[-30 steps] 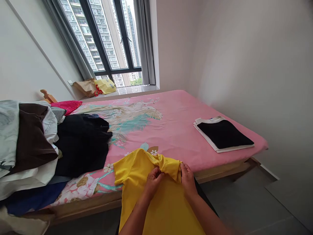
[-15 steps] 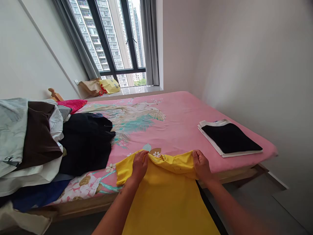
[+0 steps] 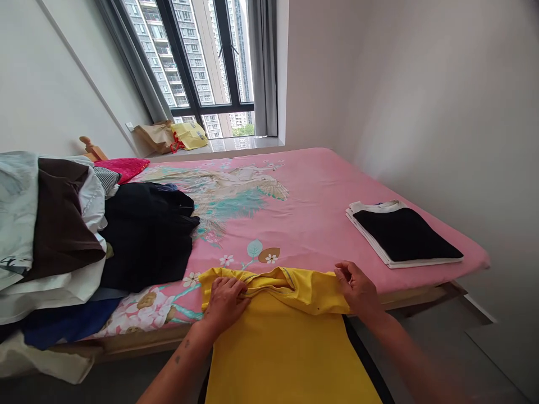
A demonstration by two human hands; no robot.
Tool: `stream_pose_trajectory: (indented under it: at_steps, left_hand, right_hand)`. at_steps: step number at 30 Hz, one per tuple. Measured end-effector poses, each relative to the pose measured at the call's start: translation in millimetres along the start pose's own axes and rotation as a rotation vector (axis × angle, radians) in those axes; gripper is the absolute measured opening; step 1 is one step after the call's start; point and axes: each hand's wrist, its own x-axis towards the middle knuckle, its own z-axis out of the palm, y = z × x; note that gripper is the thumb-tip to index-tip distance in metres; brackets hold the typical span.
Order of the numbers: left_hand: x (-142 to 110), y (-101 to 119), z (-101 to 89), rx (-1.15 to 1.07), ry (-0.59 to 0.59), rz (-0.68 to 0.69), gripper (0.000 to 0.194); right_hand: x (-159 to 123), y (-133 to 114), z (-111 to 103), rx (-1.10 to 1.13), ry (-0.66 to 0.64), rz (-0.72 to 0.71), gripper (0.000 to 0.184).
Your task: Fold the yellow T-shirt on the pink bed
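A yellow T-shirt (image 3: 290, 353) hangs spread out at the near edge of the bed, its upper part lying on the sheet and its body falling toward me. The collar, near the middle of the top edge, is bunched and folded over. My left hand (image 3: 227, 300) is closed on the cloth left of the collar, fingers curled over it. At the right shoulder edge my right hand (image 3: 356, 286) pinches the fabric between thumb and fingers. The shirt's lower end runs out of view at the bottom.
A pink patterned bed sheet (image 3: 311, 202) covers the bed. Folded shirts, a black one (image 3: 404, 233) on top, are stacked at the right. Heaped clothes (image 3: 147, 235) lie at the left. Paper and yellow bags (image 3: 189, 136) sit on the windowsill.
The shirt's top edge has come down onto the bed, and its collar is more folded over. My left hand has moved down and left; my right hand has shifted slightly right.
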Motion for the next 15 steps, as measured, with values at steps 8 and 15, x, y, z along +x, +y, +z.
stream_pose_trajectory:
  at_steps: [8,15]
  left_hand:
    - [-9,-4,-4.1,0.013,-0.016,-0.053,0.008]
    - [-8,-16,-6.2,0.095,0.014,-0.134,0.018]
  right_hand:
    - [-14,-99,31,-0.26,-0.564,-0.675,0.022]
    - [-3,-87,32,-0.676,-0.669,-0.596,0.026]
